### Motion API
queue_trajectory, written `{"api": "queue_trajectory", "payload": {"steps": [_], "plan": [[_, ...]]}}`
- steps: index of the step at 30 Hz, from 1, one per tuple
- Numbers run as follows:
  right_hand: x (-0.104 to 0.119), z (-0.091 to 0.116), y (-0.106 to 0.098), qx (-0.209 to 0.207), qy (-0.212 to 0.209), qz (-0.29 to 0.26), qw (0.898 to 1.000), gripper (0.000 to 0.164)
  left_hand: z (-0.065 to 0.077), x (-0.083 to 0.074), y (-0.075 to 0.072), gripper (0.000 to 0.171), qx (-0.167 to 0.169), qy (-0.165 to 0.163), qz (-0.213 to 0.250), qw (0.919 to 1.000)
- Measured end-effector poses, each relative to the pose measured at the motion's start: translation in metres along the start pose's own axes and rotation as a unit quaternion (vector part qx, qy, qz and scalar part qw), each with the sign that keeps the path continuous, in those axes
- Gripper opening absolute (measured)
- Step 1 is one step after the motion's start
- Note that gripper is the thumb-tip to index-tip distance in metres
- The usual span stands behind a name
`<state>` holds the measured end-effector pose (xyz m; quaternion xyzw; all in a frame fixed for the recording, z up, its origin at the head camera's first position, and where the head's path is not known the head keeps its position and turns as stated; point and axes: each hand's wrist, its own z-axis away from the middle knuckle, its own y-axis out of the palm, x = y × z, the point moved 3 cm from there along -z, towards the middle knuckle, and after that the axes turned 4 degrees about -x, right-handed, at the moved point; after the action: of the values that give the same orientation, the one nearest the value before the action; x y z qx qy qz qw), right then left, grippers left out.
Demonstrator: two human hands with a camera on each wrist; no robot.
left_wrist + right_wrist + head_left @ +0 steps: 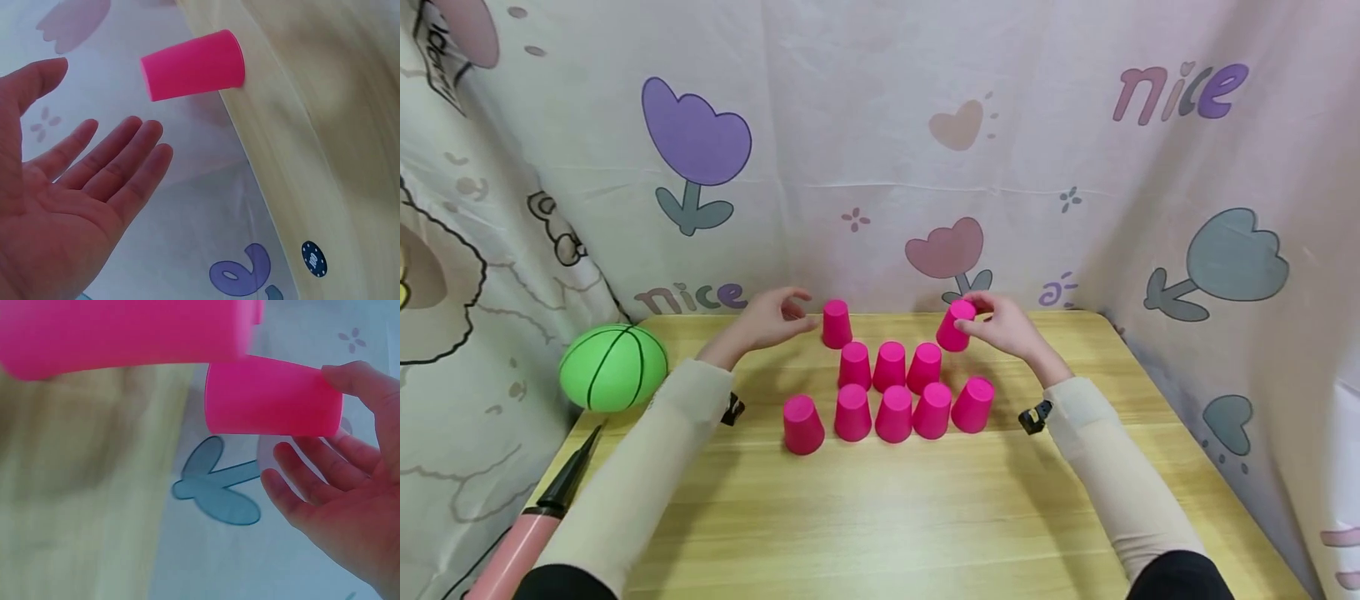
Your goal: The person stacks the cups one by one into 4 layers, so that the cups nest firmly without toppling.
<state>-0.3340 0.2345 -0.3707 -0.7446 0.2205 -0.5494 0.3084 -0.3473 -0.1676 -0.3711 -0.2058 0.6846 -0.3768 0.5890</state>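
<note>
My left hand (767,318) is just left of an upside-down pink cup (837,325) at the table's back edge. In the left wrist view its fingers are apart from that cup (194,65), and the palm is bare. At the back right, my right hand (1003,327) pinches another pink cup (953,329), slightly tilted, near its narrow end. The right wrist view shows the thumb and fingers on either side of this cup (272,397). Between and in front of the hands, three pink cups (891,367) form a middle row and several more (894,414) form a front row.
The leftmost front cup (803,425) stands a little apart from its row. A green ball (613,367) sits at the table's left edge, near a pink-and-black object (542,521). A black chip (314,259) lies by the back edge. Printed curtains (850,150) hang behind the wooden table (880,517).
</note>
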Motion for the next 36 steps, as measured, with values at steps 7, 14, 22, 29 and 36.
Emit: {"api": "queue_trajectory", "payload": {"steps": [7,14,22,29,36], "plan": [[0.032,-0.031,0.010,0.013,-0.004,0.005,1.000,0.051,0.032,-0.002,0.000,0.059,0.021,0.037,-0.013,0.9990],[0.057,-0.058,0.028,0.012,-0.017,0.002,1.000,0.046,0.062,0.000,0.009,0.048,0.042,0.067,-0.005,0.9969],[0.067,-0.078,0.056,0.040,-0.012,0.007,0.999,0.045,0.086,0.014,0.019,0.050,0.064,0.076,0.004,0.9950],[0.076,-0.089,0.081,0.081,-0.024,0.019,0.996,0.041,0.104,0.024,0.029,0.057,0.081,0.074,0.026,0.9936],[0.072,-0.092,0.098,0.116,-0.032,0.030,0.992,0.036,0.114,0.027,0.039,0.054,0.082,0.087,0.047,0.9917]]}}
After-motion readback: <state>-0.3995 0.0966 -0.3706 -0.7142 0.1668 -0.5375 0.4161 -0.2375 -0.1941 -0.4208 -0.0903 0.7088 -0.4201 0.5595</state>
